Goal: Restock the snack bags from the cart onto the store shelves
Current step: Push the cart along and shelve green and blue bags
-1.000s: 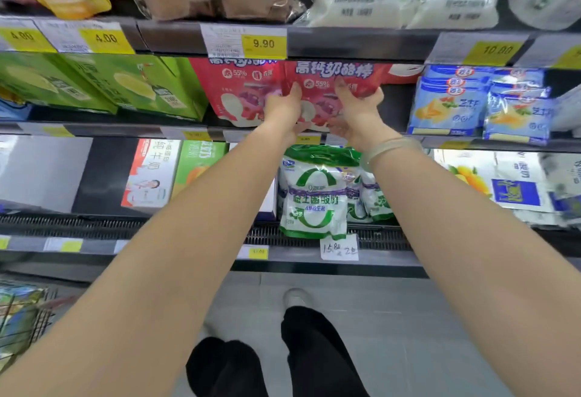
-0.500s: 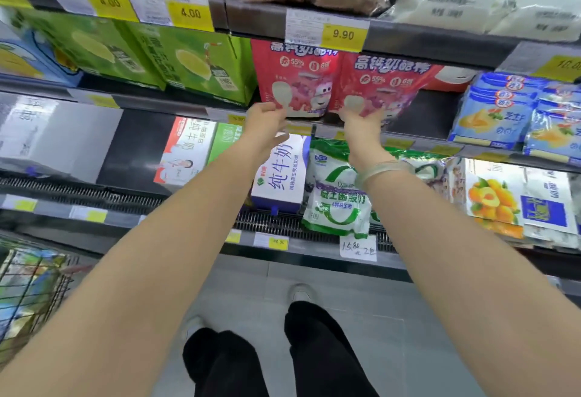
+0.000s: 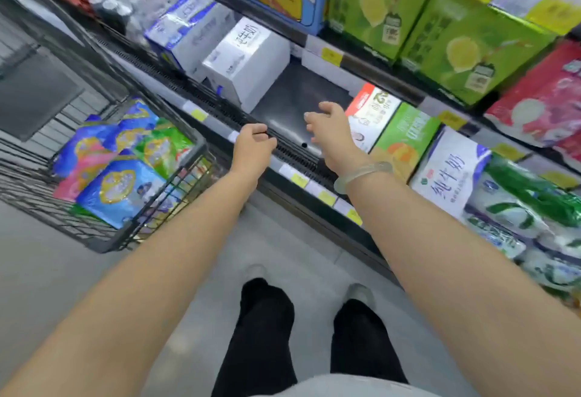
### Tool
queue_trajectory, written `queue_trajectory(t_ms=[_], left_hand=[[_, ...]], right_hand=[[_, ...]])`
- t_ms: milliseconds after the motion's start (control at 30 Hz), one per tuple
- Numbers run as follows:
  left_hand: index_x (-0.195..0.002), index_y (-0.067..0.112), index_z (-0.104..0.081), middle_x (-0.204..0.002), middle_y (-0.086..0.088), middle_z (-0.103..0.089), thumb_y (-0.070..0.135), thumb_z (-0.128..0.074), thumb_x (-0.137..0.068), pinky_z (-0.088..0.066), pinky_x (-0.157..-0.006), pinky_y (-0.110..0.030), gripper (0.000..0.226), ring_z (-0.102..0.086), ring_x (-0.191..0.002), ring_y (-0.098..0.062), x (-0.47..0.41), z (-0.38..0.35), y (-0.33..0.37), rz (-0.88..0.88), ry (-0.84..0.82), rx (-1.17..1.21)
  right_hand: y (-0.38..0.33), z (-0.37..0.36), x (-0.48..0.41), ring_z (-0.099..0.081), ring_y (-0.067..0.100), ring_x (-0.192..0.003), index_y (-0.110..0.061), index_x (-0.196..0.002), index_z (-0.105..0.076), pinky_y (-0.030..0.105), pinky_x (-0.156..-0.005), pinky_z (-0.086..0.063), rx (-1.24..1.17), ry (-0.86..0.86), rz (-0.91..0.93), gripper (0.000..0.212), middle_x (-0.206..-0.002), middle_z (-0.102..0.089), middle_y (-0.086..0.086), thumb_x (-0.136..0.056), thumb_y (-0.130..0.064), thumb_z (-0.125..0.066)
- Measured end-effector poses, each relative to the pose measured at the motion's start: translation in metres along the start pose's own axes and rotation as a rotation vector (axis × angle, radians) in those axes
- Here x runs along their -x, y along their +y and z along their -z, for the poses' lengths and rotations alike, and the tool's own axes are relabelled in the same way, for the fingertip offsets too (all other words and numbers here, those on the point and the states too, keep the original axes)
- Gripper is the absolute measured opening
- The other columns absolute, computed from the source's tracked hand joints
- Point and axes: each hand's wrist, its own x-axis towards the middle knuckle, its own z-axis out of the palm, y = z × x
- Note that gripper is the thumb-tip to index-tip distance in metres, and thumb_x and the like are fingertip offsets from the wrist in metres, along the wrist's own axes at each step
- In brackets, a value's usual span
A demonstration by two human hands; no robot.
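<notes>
Over the aisle between cart (image 3: 188, 158) and shelf (image 3: 295, 151): left hand (image 3: 253, 148) loosely curled, right hand (image 3: 330, 132) spread, both empty, likely bound for the bags (image 3: 122, 189).

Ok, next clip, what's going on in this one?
A person is restocking a shop's shelves from a wire cart. At this moment both hands are empty: the left hand is loosely curled and the right hand is open, both held out in front of a bare gap on the lower shelf. The cart, to the person's left, holds several blue, pink and green snack bags. Red bags sit on the shelf at upper right.
</notes>
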Motion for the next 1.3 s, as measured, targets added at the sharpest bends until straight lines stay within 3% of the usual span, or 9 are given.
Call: queue_trajectory(t_ms=[67,167,233,300,467,567,667,1033,1300], left_hand=[[-0.113,0.006,-0.053,-0.098,-0.008,-0.058,0.005,-0.054,-0.088,-0.044,-0.058,-0.015,0.026,-0.052,-0.078,-0.018,-0.008,0.053,-0.035,0.066,0.071,-0.024],[-0.103,0.005,-0.056,-0.096,-0.011,-0.058,0.006,-0.056,-0.087,-0.048,-0.067,-0.017,0.017,-0.056,-0.082,-0.024,-0.015,0.124,-0.08,0.181,0.154,-0.095],[-0.125,0.007,-0.049,-0.119,-0.014,-0.055,0.014,-0.057,-0.088,-0.047,-0.09,-0.03,0.038,-0.057,-0.107,-0.028,-0.016,0.164,-0.109,0.29,0.148,-0.184],[-0.136,0.005,-0.039,-0.134,-0.019,-0.048,0.016,-0.055,-0.091,-0.043,-0.098,-0.038,0.049,-0.052,-0.12,-0.034,-0.015,0.193,-0.133,0.371,0.09,-0.289],[-0.131,0.01,-0.049,-0.135,-0.018,-0.053,0.022,-0.053,-0.091,-0.04,-0.1,-0.034,0.042,-0.05,-0.125,-0.031,-0.003,0.232,-0.18,0.417,-0.112,-0.609],[-0.128,0.017,-0.051,-0.133,-0.014,-0.056,0.027,-0.051,-0.091,-0.04,-0.099,-0.032,0.038,-0.051,-0.123,-0.031,0.001,0.238,-0.198,0.344,-0.063,-0.739],[-0.129,0.021,-0.052,-0.129,-0.015,-0.058,0.023,-0.048,-0.091,-0.043,-0.095,-0.033,0.038,-0.053,-0.119,-0.035,0.007,0.234,-0.207,0.278,0.035,-0.821],[-0.12,0.014,-0.056,-0.117,-0.018,-0.062,0.013,-0.04,-0.096,-0.042,-0.091,-0.036,0.028,-0.056,-0.112,-0.035,0.043,0.197,-0.227,0.275,0.315,-0.997],[-0.114,0.019,-0.059,-0.107,-0.017,-0.063,0.005,-0.045,-0.086,-0.05,-0.077,-0.037,0.035,-0.06,-0.1,-0.038,0.09,0.145,-0.235,0.259,0.271,-1.023]], right_hand=[[0.0,-0.059,0.005,-0.049,0.018,-0.077,-0.007,-0.127,-0.045,0.031,-0.065,-0.043,0.074,-0.136,-0.006,0.037,-0.092,-0.051,0.005,-0.09,-0.011,-0.052],[0.0,-0.136,0.015,-0.051,0.022,-0.089,-0.004,-0.133,-0.045,0.032,-0.073,-0.046,0.224,-0.303,-0.007,0.043,-0.106,-0.052,0.01,-0.092,-0.014,-0.053],[0.002,-0.18,0.022,-0.058,0.026,-0.091,-0.005,-0.135,-0.045,0.033,-0.076,-0.049,0.335,-0.411,-0.001,0.043,-0.108,-0.056,0.013,-0.093,-0.015,-0.051],[0.009,-0.213,0.025,-0.059,0.024,-0.104,-0.005,-0.136,-0.044,0.031,-0.081,-0.049,0.45,-0.489,0.033,0.045,-0.122,-0.057,0.011,-0.093,-0.014,-0.051],[0.037,-0.265,0.028,-0.042,0.029,-0.132,-0.007,-0.144,-0.033,0.036,-0.102,-0.04,0.772,-0.702,0.124,0.052,-0.149,-0.036,0.012,-0.095,-0.016,-0.048],[0.057,-0.273,0.019,-0.015,0.022,-0.147,-0.017,-0.149,-0.023,0.044,-0.117,-0.024,1.1,-0.828,0.213,0.064,-0.158,-0.018,0.003,-0.093,-0.028,-0.051],[0.075,-0.266,0.014,-0.005,0.017,-0.148,-0.026,-0.148,-0.025,0.058,-0.113,-0.017,1.453,-0.813,0.475,0.063,-0.158,-0.014,-0.01,-0.091,-0.037,-0.05],[0.099,-0.228,0.039,-0.001,0.015,-0.148,-0.024,-0.15,-0.013,0.06,-0.112,-0.017,1.517,-0.877,0.608,0.067,-0.159,-0.005,-0.009,-0.094,-0.041,-0.045],[0.124,-0.161,0.062,0.0,0.013,-0.148,-0.022,-0.15,-0.015,0.06,-0.112,-0.018,1.479,-0.868,0.609,0.069,-0.159,-0.007,-0.012,-0.092,-0.039,-0.048]])
